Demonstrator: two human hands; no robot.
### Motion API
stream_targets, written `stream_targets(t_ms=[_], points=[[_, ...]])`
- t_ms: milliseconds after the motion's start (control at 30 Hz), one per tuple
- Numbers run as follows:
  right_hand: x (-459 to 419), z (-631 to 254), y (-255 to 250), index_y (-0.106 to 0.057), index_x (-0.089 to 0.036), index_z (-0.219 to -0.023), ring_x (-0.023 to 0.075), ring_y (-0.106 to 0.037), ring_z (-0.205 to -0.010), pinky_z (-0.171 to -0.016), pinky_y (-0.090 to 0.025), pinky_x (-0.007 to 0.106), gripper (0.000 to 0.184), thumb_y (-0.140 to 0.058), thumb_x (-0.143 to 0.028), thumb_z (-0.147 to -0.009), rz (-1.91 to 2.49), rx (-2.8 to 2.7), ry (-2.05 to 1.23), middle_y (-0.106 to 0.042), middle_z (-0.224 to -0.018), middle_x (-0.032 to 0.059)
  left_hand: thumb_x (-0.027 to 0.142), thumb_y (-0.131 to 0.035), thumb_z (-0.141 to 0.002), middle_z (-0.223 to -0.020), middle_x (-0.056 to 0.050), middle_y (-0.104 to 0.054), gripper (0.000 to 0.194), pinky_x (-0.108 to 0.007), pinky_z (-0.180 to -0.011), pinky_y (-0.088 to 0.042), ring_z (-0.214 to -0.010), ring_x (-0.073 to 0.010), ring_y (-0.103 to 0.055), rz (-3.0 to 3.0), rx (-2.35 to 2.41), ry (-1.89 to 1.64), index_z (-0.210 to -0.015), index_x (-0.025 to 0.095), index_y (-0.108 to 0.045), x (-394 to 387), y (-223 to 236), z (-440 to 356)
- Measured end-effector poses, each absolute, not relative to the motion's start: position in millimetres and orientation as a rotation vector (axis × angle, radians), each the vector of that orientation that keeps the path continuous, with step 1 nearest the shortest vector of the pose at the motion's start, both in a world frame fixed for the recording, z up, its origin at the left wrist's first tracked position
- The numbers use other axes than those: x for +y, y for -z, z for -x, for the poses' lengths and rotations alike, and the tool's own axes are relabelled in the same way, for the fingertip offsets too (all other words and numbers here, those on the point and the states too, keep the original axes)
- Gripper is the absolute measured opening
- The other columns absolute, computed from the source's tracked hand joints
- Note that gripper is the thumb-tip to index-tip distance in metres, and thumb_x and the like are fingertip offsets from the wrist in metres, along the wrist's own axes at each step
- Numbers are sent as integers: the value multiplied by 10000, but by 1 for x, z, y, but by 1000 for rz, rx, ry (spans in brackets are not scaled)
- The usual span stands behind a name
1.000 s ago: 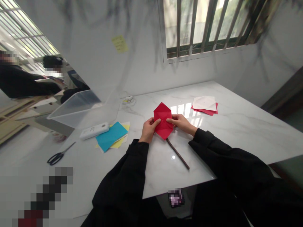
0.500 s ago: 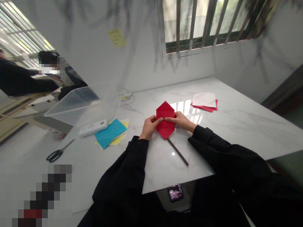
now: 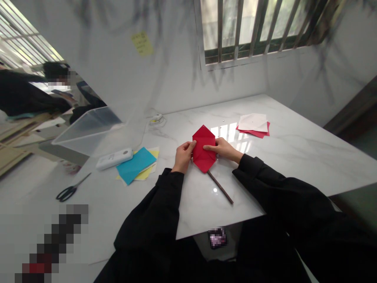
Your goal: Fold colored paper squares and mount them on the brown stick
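A folded red paper (image 3: 204, 145), pointed at top and bottom, is held upright above the white marble table (image 3: 294, 157). My left hand (image 3: 183, 155) pinches its left edge. My right hand (image 3: 223, 148) grips its right side, the fingers lying across the front of the sheet. A thin dark stick (image 3: 220, 186) lies on the table just under the paper's lower tip and runs toward me.
Blue and yellow sheets (image 3: 137, 166) lie left of the hands, beside a white device (image 3: 113, 158). Scissors (image 3: 70, 190) sit further left. A clear plastic bin (image 3: 88, 129) stands at the back left, white and red sheets (image 3: 253, 125) at the right. People sit beyond at far left.
The red paper's side flaps have been folded inward, so it looks narrower than a second ago. Both hands stayed on it; the view shifted slightly.
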State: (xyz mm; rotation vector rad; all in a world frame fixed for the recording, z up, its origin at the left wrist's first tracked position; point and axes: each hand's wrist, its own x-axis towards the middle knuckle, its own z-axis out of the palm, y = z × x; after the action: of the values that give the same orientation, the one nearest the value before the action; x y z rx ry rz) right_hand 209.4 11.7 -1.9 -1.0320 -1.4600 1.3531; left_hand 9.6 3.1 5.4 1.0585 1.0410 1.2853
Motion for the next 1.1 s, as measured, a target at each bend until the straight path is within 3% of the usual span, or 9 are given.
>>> stream_targets(t_ms=[200, 333, 467, 567, 633, 733, 833, 1000, 1100], points=[[12, -209, 2, -763, -129, -838, 173, -652, -721, -648, -512, 285, 351, -848, -460, -761, 1006, -1482, -1361, -770, -851, 82, 582, -932, -663, -662, -2, -665, 463, -218, -515, -434, -584, -117, -552, -1101, 1029, -1304, -758, 180, -724, 7, 1, -10], [15, -210, 5, -762, -137, -868, 205, -684, -761, -665, -551, 304, 334, -865, -441, -777, 1035, -1382, -1378, -775, -842, 84, 627, -872, -728, -794, -59, -734, 511, -235, -538, -471, -652, -153, -631, -1073, 1017, -1259, -903, 161, -761, 9, -2, -7], [19, -212, 5, -752, -143, -917, 219, -717, -798, -678, -584, 308, 313, -868, -414, -812, 1073, -1160, -1412, -787, -877, 94, 376, -867, -785, -870, -56, -736, 391, -219, -546, -489, -592, -114, -623, -1167, 1064, -1299, -1102, 169, -767, 8, -8, -3], [21, -213, 2, -758, -139, -955, 187, -729, -806, -668, -582, 269, 246, -850, -336, -839, 1064, -980, -1456, -803, -970, 101, 156, -866, -704, -1022, -47, -747, 606, -191, -559, -504, -604, -86, -631, -1383, 1047, -1300, -1289, 233, -731, 4, -13, -1], [23, -214, 1, -763, -135, -942, 168, -728, -784, -645, -572, 244, 190, -836, -283, -850, 1061, -895, -1475, -808, -969, 98, 135, -863, -682, -1144, -44, -737, 730, -185, -602, -530, -660, -83, -659, -1509, 1010, -1256, -1376, 276, -686, 1, -15, -1], [24, -215, 0, -761, -132, -899, 153, -720, -739, -630, -566, 231, 136, -832, -237, -850, 1048, -851, -1515, -806, -913, 88, 234, -870, -717, -1194, -60, -734, 582, -210, -666, -566, -748, -110, -694, -1671, 997, -1183, -1283, 236, -734, -1, -17, 0], [24, -215, -1, -746, -141, -851, 130, -681, -664, -572, -527, 210, 148, -855, -240, -835, 1037, -881, -1532, -788, -840, 69, 379, -868, -765, -1094, -98, -766, 374, -258, -705, -590, -812, -166, -717, -1739, 996, -1184, -1068, 171, -796, 0, -18, 1], [21, -216, -4, -739, -135, -815, 129, -657, -658, -561, -504, 210, 214, -900, -274, -790, 1062, -988, -1550, -765, -790, 61, 483, -893, -743, -996, -94, -772, 360, -287, -709, -594, -763, -169, -697, -1742, 1018, -1256, -880, 163, -800, 2, -15, 0], [19, -216, -4, -744, -135, -828, 161, -673, -695, -608, -531, 249, 236, -901, -306, -788, 1079, -1059, -1524, -761, -774, 73, 451, -867, -776, -977, -82, -765, 334, -270, -679, -588, -739, -160, -691, -1724, 1030, -1228, -926, 162, -788, 0, -13, -4]])
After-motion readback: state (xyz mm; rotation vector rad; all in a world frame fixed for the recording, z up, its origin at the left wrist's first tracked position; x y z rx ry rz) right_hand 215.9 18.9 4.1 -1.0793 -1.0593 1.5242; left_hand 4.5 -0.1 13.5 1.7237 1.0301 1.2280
